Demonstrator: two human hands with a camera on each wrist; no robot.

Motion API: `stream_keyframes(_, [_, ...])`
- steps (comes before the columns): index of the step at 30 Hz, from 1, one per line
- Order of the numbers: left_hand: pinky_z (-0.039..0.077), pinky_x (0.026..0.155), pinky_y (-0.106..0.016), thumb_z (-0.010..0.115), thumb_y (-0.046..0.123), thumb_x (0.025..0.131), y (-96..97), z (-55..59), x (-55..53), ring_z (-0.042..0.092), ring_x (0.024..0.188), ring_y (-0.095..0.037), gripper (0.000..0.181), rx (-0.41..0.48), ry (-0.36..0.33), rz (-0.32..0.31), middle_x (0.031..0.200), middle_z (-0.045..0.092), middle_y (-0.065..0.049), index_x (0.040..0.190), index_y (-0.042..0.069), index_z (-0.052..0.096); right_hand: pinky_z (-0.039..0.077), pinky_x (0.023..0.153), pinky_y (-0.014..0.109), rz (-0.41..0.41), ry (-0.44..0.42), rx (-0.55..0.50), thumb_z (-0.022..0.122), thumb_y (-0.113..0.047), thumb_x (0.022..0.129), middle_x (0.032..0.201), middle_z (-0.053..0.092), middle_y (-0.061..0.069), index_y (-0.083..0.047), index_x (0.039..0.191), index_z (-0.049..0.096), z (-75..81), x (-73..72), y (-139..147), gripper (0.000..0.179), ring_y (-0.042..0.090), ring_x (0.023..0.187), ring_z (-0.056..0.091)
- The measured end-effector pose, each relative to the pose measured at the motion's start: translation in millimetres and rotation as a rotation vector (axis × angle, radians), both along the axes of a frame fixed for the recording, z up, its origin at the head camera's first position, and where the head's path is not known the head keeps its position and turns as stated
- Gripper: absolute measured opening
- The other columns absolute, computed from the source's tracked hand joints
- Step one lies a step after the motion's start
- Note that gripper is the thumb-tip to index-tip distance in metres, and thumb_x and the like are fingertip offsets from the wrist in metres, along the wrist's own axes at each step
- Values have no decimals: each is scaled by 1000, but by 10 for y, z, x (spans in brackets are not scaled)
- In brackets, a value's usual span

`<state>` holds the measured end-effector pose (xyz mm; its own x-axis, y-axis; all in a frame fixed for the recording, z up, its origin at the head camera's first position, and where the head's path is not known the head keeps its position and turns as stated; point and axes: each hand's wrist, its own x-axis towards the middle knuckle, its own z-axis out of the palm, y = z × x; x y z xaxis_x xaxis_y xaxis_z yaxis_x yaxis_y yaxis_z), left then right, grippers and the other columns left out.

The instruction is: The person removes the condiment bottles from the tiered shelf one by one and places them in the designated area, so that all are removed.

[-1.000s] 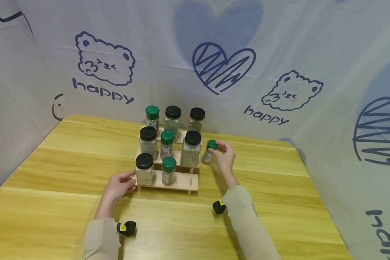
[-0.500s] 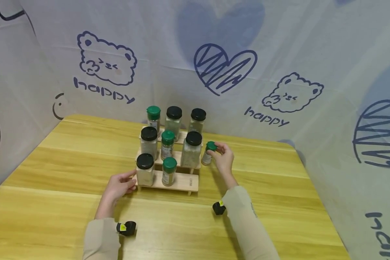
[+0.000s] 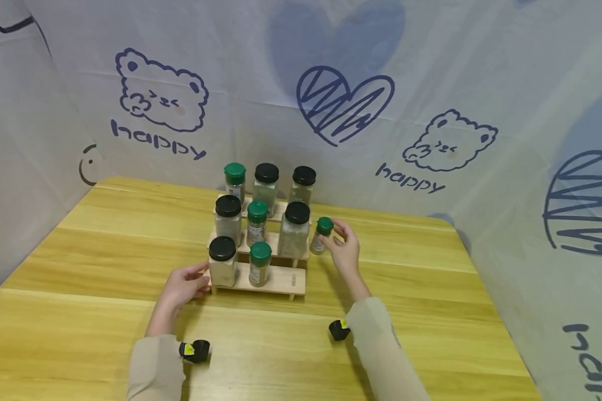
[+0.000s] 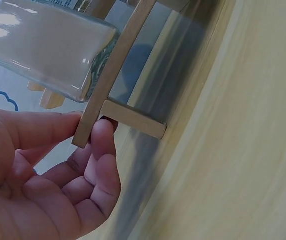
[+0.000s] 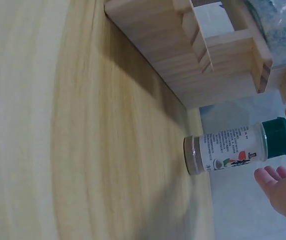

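Note:
My left hand pinches the left end of the lowest shelf of a wooden three-tier spice rack. In the left wrist view, thumb and fingers meet around the shelf's end beside its short leg. To the right of the rack, a small green-capped spice jar stands upright on the table. My right hand is beside this jar's cap, its fingers parted. The right wrist view shows a gap between the fingertips and the jar; part of that hand is outside the frame.
Several black-capped jars and green-capped jars stand on the three tiers. A bare stretch of shelf lies at the lowest tier's right end. Behind the wooden table hangs a printed cloth.
The small green-capped jar, tilted in my right hand's pinch a second ago, has shifted slightly left and now stands upright. The right fingers have loosened from its cap. My left hand stays put.

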<state>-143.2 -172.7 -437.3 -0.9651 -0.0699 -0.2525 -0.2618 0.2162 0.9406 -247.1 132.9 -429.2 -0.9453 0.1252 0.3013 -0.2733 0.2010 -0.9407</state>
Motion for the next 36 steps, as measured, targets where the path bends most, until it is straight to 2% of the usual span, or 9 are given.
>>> stream_keyframes(3, [49, 62, -25, 49, 0, 90, 0, -2, -6, 58, 67, -11, 42, 17, 7, 7, 110, 52, -29, 129, -11, 37, 45, 85, 39, -49, -20, -46, 64, 5, 78, 112, 52, 23, 10, 109, 54, 5, 49, 13, 34, 35, 106, 48])
stream_keyframes(7, [49, 60, -24, 50, 0, 89, 0, -4, -11, 58, 66, -9, 42, 30, 12, 18, 101, 57, -22, 128, -11, 38, 48, 77, 25, -119, -26, -73, 61, 4, 80, 106, 54, 24, 12, 104, 55, 6, 116, 36, 26, 34, 102, 51])
stream_keyframes(10, [49, 60, -24, 51, -1, 89, 3, -4, -11, 58, 65, -9, 42, 32, 11, 21, 99, 57, -20, 128, -12, 38, 46, 71, 16, -151, 7, -77, 60, 6, 80, 101, 55, 25, 13, 100, 56, 93, 231, 32, 21, 36, 98, 52])
stream_keyframes(13, [49, 60, -23, 51, -2, 88, 4, -3, -6, 58, 65, -9, 43, 35, 8, 22, 96, 58, -19, 128, -12, 38, 45, 67, 13, -166, 54, -92, 59, 9, 79, 96, 54, 27, 16, 96, 55, 155, 333, 30, 19, 37, 92, 52])
stream_keyframes(17, [49, 60, -23, 51, -1, 89, 0, -2, -3, 58, 64, -9, 43, 44, 2, 21, 94, 58, -16, 128, -11, 38, 46, 64, 13, -183, 62, -132, 59, 10, 79, 91, 55, 24, 16, 94, 55, 111, 371, 49, 16, 24, 83, 55])
stream_keyframes(19, [49, 60, -23, 51, -1, 89, -1, -5, -5, 58, 64, -9, 43, 46, 0, 20, 94, 58, -15, 129, -10, 38, 46, 65, 13, -177, 47, -167, 59, 10, 79, 91, 55, 23, 15, 93, 56, 84, 385, 57, 15, 14, 79, 54])
stream_keyframes(22, [49, 60, -23, 51, -1, 89, 0, -4, -6, 58, 65, -9, 43, 50, -2, 19, 93, 57, -15, 129, -10, 37, 46, 66, 14, -160, 27, -206, 57, 10, 80, 92, 55, 26, 17, 93, 54, 95, 443, 44, 15, 8, 76, 53])
stream_keyframes(30, [49, 61, -22, 50, -2, 89, -17, -14, -2, 58, 65, -8, 43, 56, -3, 22, 94, 56, -15, 129, -11, 37, 49, 64, 20, -86, -3, -305, 55, 8, 82, 84, 56, 11, 17, 94, 52, 120, 599, -38, 15, 9, 70, 55])
stream_keyframes(36, [49, 61, -22, 50, -1, 89, -3, -17, -16, 58, 65, -8, 42, 55, -1, 18, 97, 55, -17, 129, -11, 37, 51, 63, 23, -44, 46, -330, 54, 10, 82, 81, 56, 19, 20, 91, 51, 120, 707, -117, 14, 12, 68, 56])
